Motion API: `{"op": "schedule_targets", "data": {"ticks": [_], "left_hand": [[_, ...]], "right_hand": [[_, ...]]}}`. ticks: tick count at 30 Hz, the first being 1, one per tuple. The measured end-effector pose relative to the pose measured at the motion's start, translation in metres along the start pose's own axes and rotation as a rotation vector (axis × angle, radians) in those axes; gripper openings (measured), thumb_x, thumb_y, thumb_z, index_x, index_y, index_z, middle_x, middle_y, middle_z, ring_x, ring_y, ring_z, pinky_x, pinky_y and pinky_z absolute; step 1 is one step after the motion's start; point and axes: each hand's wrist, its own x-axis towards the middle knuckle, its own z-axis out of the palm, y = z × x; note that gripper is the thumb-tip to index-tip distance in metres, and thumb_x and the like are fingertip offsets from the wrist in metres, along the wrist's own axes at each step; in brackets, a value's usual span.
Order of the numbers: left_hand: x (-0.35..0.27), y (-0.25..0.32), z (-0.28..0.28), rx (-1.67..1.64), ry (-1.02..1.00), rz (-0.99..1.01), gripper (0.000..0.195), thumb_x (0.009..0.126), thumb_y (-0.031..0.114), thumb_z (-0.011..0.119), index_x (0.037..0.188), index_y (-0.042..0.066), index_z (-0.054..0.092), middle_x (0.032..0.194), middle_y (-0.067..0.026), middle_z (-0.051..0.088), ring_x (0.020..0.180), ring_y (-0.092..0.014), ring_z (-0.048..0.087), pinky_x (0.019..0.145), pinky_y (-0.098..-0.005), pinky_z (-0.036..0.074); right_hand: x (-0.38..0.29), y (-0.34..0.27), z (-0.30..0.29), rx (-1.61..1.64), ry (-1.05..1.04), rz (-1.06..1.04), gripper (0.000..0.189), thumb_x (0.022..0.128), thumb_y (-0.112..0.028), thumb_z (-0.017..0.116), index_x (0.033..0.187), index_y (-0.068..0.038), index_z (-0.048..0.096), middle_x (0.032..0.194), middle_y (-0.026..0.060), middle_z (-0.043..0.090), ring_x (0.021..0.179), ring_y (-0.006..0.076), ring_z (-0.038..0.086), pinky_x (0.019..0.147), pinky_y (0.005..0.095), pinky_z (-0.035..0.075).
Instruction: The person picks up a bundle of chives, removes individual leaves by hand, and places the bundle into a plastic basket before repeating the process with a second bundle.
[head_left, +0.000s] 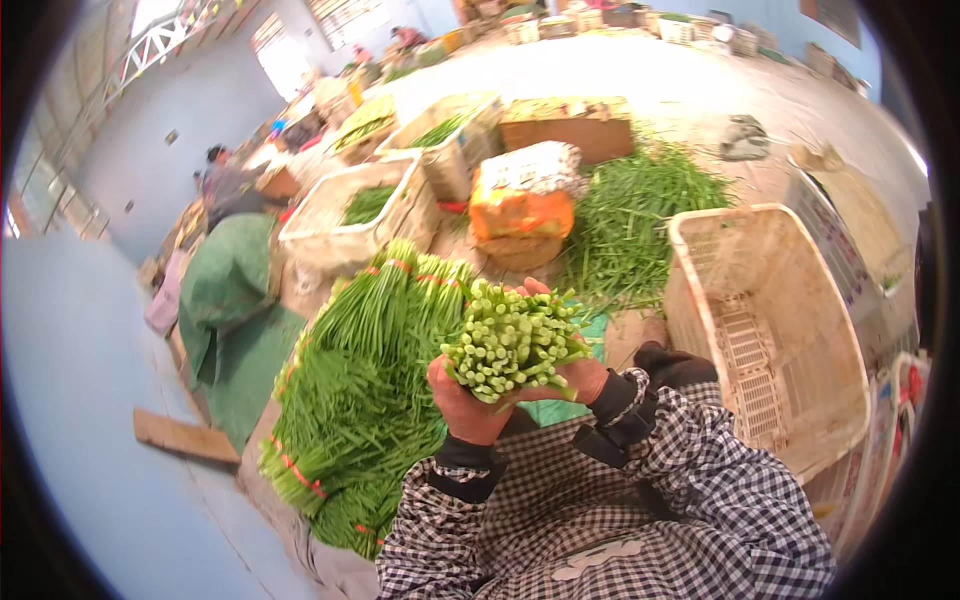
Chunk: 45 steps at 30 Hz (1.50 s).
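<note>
A thick bunch of green stalks (514, 341), cut ends facing up towards me, is held between both hands above my lap. My left hand (469, 405) grips its left and lower side. My right hand (570, 379) wraps the right and lower side; some fingertips show behind the bunch. Most of the bunch's length is hidden behind its cut ends. Close by on the left lies a large heap of leafy green bundles (360, 390), several tied with orange-red bands. Loose green stalks (645, 217) are piled on the floor beyond my hands.
An upright plastic crate (787, 352) stands at my right. Ahead are an orange and white wrapped block (521, 210), a crate holding greens (352, 244) and a cardboard box (566, 135). A green cloth (225, 300) and a wooden board (184, 436) lie left. A person (232, 180) sits farther back.
</note>
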Motion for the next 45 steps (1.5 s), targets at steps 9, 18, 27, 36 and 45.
{"op": "schedule_targets", "data": {"ticks": [9, 18, 27, 36, 45], "left_hand": [[0.014, -0.02, 0.039, -0.461, -0.407, -0.245, 0.09, 0.058, 0.033, 0.085, 0.13, 0.004, 0.041, 0.124, -0.0149, 0.046, 0.123, -0.031, 0.039, 0.102, -0.0408, 0.033], [-0.027, -0.071, 0.097, -0.154, -0.891, 0.156, 0.065, 0.08, 0.036, 0.068, 0.135, 0.015, 0.04, 0.138, -0.0043, 0.04, 0.128, -0.023, 0.035, 0.108, -0.0381, 0.026], [-0.025, -0.07, 0.077, -0.311, -0.887, -0.135, 0.06, 0.081, 0.045, 0.06, 0.129, 0.012, 0.045, 0.125, -0.0018, 0.055, 0.116, -0.019, 0.05, 0.101, -0.0336, 0.036], [-0.045, -0.087, 0.087, -0.657, -0.82, -0.363, 0.059, 0.077, 0.031, 0.069, 0.129, 0.013, 0.046, 0.127, -0.0045, 0.053, 0.117, -0.02, 0.049, 0.101, -0.0344, 0.037], [-0.036, -0.074, 0.089, -0.966, -0.715, -0.606, 0.056, 0.073, 0.01, 0.072, 0.123, 0.005, 0.046, 0.117, -0.0059, 0.058, 0.107, -0.018, 0.056, 0.092, -0.032, 0.045]], "right_hand": [[-0.037, -0.021, -0.08, -0.482, 0.123, 0.205, 0.086, 0.06, -0.017, 0.085, 0.13, 0.002, 0.038, 0.115, 0.0106, 0.056, 0.104, 0.015, 0.054, 0.09, 0.0296, 0.045], [-0.028, -0.015, -0.087, -0.683, -0.248, 0.052, 0.09, 0.064, -0.02, 0.082, 0.136, -0.004, 0.03, 0.131, 0.0123, 0.04, 0.122, 0.0231, 0.039, 0.1, 0.0374, 0.035], [0.013, -0.055, -0.114, -0.84, -0.08, 0.359, 0.024, 0.083, -0.012, 0.062, 0.105, -0.003, 0.064, 0.09, 0.0069, 0.063, 0.076, 0.0152, 0.06, 0.069, 0.0279, 0.048], [0.024, -0.042, -0.109, -0.75, -0.298, 0.444, 0.02, 0.083, -0.019, 0.064, 0.095, -0.003, 0.065, 0.083, 0.0073, 0.064, 0.074, 0.0173, 0.06, 0.068, 0.0289, 0.048], [0.007, -0.034, -0.114, -0.629, -0.116, 0.537, 0.016, 0.085, -0.017, 0.063, 0.085, -0.001, 0.062, 0.073, 0.0015, 0.059, 0.069, 0.0084, 0.053, 0.063, 0.0244, 0.044]]}}
